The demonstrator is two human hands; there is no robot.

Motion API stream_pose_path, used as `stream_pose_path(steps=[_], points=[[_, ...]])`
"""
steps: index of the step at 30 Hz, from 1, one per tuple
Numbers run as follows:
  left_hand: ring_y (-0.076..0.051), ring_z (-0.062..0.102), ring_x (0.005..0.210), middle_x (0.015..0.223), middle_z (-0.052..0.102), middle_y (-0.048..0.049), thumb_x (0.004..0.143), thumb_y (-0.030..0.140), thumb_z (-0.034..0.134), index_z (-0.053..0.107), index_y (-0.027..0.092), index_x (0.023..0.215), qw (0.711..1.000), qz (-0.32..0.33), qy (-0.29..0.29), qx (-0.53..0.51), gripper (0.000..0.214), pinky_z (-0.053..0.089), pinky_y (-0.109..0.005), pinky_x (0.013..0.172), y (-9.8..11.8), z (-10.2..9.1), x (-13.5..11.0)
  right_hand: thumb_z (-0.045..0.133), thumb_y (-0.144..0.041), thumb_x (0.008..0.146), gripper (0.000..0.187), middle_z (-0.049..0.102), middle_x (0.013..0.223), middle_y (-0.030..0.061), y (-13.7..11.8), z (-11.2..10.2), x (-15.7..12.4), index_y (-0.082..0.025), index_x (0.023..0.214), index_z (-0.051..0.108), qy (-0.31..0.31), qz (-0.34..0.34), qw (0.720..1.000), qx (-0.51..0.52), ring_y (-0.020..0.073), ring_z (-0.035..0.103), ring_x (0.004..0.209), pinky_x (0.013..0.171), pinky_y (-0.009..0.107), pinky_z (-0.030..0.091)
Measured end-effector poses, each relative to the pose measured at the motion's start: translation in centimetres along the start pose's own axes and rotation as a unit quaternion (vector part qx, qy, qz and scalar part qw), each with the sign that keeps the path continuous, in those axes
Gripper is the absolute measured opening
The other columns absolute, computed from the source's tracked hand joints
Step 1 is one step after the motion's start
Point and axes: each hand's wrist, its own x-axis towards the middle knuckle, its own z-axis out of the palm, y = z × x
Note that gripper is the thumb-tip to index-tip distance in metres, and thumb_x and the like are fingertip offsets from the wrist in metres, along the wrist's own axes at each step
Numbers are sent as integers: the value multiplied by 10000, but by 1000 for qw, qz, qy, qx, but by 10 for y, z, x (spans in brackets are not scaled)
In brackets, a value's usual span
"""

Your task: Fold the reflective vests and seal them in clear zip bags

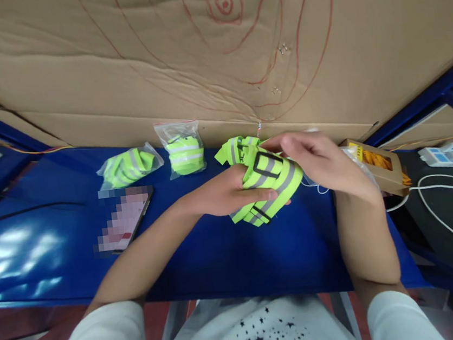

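Note:
A folded neon yellow reflective vest (267, 184) with grey stripes and black buckles is held over the blue table (219, 247). My left hand (223, 192) is closed on its left side, thumb along the lower edge. My right hand (318, 162) grips it from the top right, fingers curled over the fabric. A clear plastic bag (354, 158) lies just under my right wrist.
Two bagged vests (130, 166) (184, 150) lie at the table's back. A phone (124, 218) rests on the left. A small cardboard box (379, 166) with yellow contents sits at the right, with white cables (452, 210) beyond. A cardboard sheet (156, 52) stands behind.

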Motion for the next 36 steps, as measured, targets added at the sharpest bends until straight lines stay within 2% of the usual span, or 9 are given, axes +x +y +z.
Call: stream_pose_path(steps=[2,5,7,11,16,22,26,32,36], points=[[-202,755,1040,1128,806,-75,1016,369,633,786,170,1130,999,8,18,28,275,585,-268,921,-3,-3,0,600,-640,984,489,750,1270,51,-4,4,-1,-256,1264,716,-47,-22,998,-40,279,706,1158,988,406,575],[-198,744,984,1022,810,-51,942,372,730,797,169,1026,996,22,74,39,230,575,-257,879,-9,-7,0,763,-593,886,590,746,1278,70,-7,17,1,-223,1335,664,-27,-31,997,-62,293,707,1152,990,407,571],[-202,746,979,1001,809,-46,901,361,782,792,166,1022,996,0,92,-19,230,582,-264,870,-13,-7,0,759,-564,901,535,759,1231,66,-6,26,3,-213,1295,670,2,-26,998,-51,275,721,1097,964,392,575],[-220,772,965,1018,820,-67,842,314,847,800,159,1024,975,-70,79,-197,244,613,-307,887,-17,-8,0,757,-527,917,501,760,1241,83,-1,38,7,-195,1281,669,47,-45,994,-85,279,722,1102,1010,411,558],[-223,788,929,980,827,-77,766,253,910,812,148,966,956,-102,91,-259,247,631,-317,880,-13,-8,1,738,-523,936,477,753,1252,107,1,39,7,-192,1274,684,84,-92,981,-148,301,706,1158,1022,433,552],[-230,785,930,1007,810,-124,792,272,900,792,122,1014,949,-118,52,-286,289,633,-353,895,-14,-7,4,697,-578,951,437,759,1208,98,-3,36,5,-235,1220,710,122,-98,976,-154,300,710,1128,999,438,564],[-211,775,913,1000,808,-124,841,355,866,784,119,1031,965,-126,40,-228,313,633,-322,857,-11,-7,3,730,-583,921,402,776,1025,60,-1,32,4,-226,1105,729,172,-43,978,-113,272,736,949,867,415,608],[-185,773,933,1017,815,-72,844,308,854,765,156,1064,982,-110,-10,-151,282,621,-265,835,-1,-14,-1,708,-549,935,565,763,1081,45,-4,31,1,-289,1414,561,182,20,983,-16,242,745,861,715,387,635],[-215,779,1010,1090,813,-84,843,325,851,769,160,1110,977,-116,-70,-167,324,632,-293,877,-10,-18,0,704,-555,939,536,754,1152,70,-12,29,-3,-288,1388,581,177,12,984,-16,257,751,906,728,398,639]])
